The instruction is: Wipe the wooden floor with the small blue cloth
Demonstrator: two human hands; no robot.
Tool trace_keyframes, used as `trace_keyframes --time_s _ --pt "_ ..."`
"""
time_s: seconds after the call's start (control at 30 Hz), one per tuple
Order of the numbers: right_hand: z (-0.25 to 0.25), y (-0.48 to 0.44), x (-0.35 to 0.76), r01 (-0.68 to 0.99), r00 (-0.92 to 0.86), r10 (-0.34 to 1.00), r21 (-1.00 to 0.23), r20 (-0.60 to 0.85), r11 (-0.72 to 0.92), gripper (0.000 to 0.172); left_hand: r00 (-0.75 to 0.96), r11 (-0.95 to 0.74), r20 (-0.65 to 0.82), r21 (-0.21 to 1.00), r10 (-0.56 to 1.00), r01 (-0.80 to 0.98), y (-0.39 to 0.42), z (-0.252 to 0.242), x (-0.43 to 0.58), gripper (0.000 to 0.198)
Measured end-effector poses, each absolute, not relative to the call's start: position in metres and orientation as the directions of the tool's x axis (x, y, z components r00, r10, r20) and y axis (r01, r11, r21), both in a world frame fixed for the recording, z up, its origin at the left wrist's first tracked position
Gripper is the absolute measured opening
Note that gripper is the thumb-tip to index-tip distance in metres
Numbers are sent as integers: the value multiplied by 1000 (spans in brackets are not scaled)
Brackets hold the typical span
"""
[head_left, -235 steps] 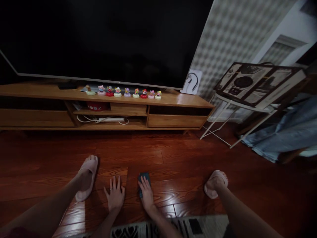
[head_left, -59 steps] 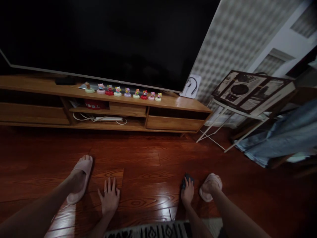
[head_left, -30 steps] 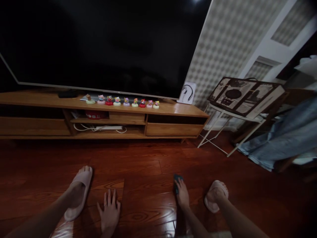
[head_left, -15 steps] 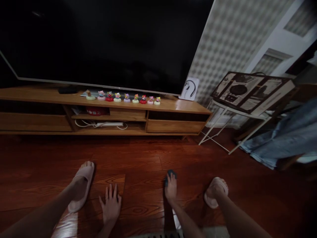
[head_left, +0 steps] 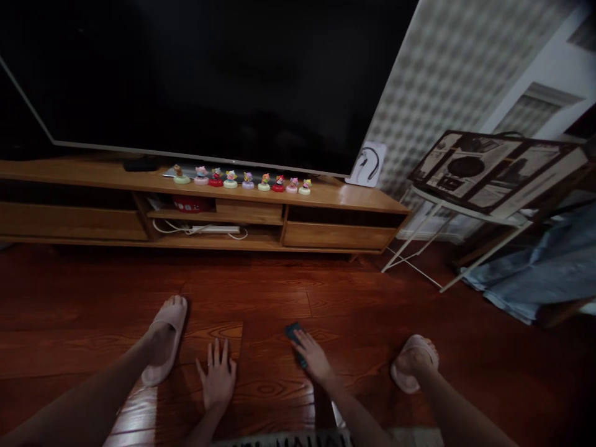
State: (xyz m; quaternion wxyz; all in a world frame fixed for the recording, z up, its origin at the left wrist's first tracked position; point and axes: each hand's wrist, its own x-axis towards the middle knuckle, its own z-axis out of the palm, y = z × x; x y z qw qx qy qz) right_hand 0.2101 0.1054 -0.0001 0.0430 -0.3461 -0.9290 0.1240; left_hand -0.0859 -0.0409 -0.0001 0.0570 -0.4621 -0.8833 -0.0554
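My left hand (head_left: 218,380) rests flat on the reddish wooden floor (head_left: 265,298) with its fingers spread, and holds nothing. A ring shows on one finger. My right hand (head_left: 313,356) presses on a small dark teal cloth (head_left: 294,332), its fingers over the cloth against the floorboards. The cloth sticks out beyond the fingertips and along the left side of the hand; its middle is hidden. Both hands are between my two feet, which wear pale pink slippers (head_left: 164,341).
Ahead stands a long wooden TV cabinet (head_left: 339,236) with a large TV (head_left: 223,81) and a row of several small figurines (head_left: 248,181). To the right, a patterned case (head_left: 493,171) sits on a white folding stool (head_left: 435,202). Blue fabric (head_left: 549,257) hangs beside it. A rug edge (head_left: 288,441) lies nearest me.
My right hand has slid left across the floor with the cloth and now angles leftward. My left hand stays flat in place. The view has shifted slightly left.
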Motion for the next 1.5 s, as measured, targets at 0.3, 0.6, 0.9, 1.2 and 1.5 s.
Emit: trace_keyframes --time_s 0.3,0.6,0.9,1.2,1.5 --pt "-21 123 366 956 145 954 -285 261 -67 76 -566 553 139 122 813 824 -42 0 -86 59" --pt "-41 98 175 912 -103 974 -372 204 174 85 -579 580 111 25 808 814 -42 9 -84 58" --pt "-17 106 184 692 -655 752 -339 75 637 91 -555 561 131 -12 821 828 -43 7 -85 58" --pt "-3 164 333 835 462 833 -466 304 -293 70 -564 561 133 64 815 825 -43 11 -82 58" --pt "-16 180 277 688 686 697 -499 209 -527 80 -556 544 110 127 824 830 -44 9 -84 59"
